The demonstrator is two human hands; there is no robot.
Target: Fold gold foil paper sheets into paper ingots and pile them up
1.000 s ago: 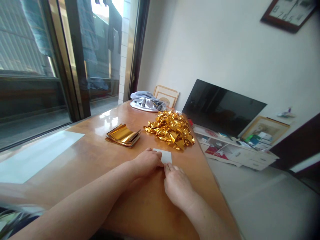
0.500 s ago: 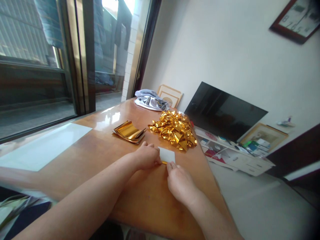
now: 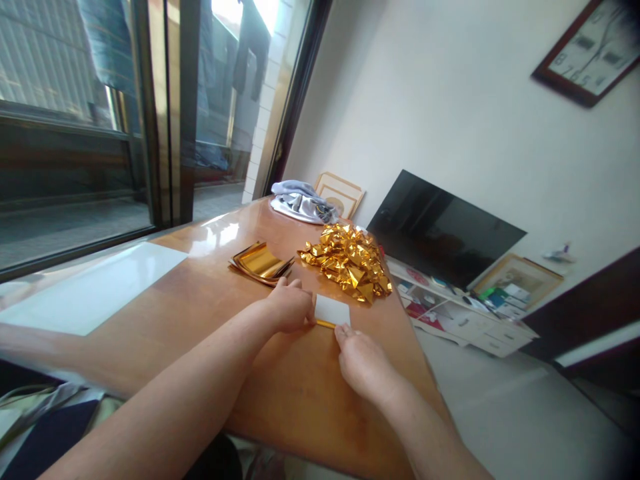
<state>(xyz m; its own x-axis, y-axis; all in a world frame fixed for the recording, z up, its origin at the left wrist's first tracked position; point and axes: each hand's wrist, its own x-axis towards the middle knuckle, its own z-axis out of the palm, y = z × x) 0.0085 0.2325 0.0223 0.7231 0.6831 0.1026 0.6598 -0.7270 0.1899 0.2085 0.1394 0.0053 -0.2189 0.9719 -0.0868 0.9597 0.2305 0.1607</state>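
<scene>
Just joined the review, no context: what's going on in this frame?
A person sits at a wooden table working a small sheet of paper, white side up, with a gold strip showing along its near edge. The left hand pins the sheet's left edge; the right hand pinches the near edge. Behind it lie a pile of folded gold pieces and a stack of flat gold sheets.

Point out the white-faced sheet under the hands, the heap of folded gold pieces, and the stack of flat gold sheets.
white sheet point(image 3: 333, 310), head view, on its white face.
gold heap point(image 3: 349, 260), head view, middle of the pile.
gold stack point(image 3: 260, 262), head view, shiny top sheet.
</scene>
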